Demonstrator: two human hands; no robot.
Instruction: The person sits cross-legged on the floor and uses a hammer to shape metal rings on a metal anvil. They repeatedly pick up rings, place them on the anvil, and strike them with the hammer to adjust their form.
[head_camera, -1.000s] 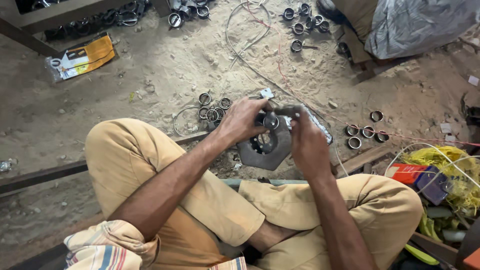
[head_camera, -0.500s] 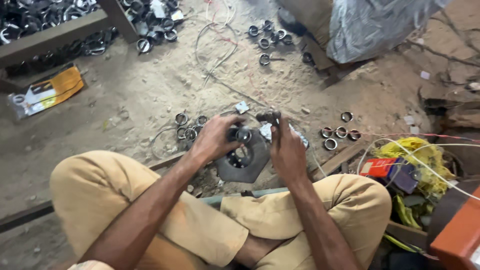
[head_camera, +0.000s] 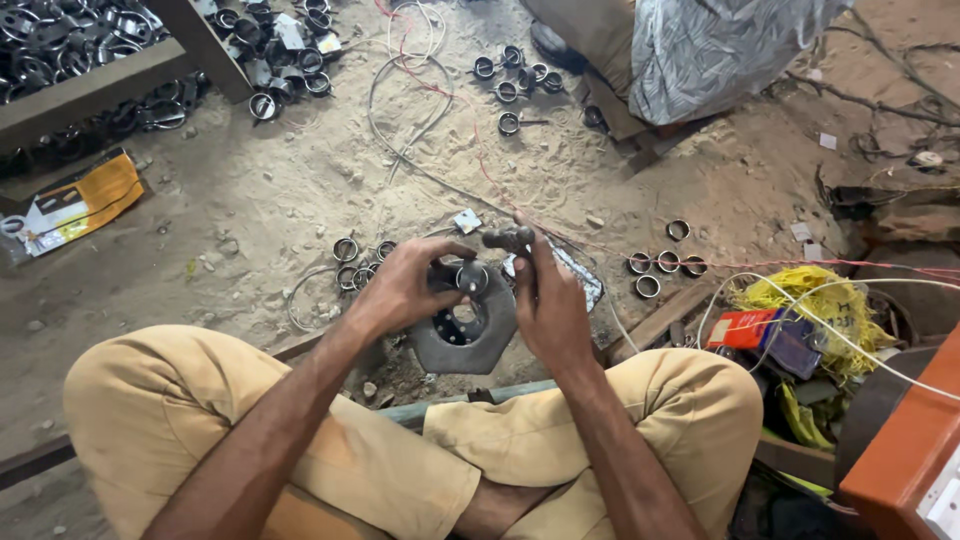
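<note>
The left hand (head_camera: 405, 288) curls over the upper left edge of a grey plate (head_camera: 462, 325) with a round hole, its fingers closed on a small round part (head_camera: 472, 277) at the plate's top rim. The right hand (head_camera: 548, 300) presses against the plate's right side and pinches a dark handle (head_camera: 508, 239) between thumb and fingers, just above the plate. The plate sits between both hands, in front of the crossed legs, with loose rings (head_camera: 660, 262) on the sandy floor (head_camera: 300, 190) to the right
</note>
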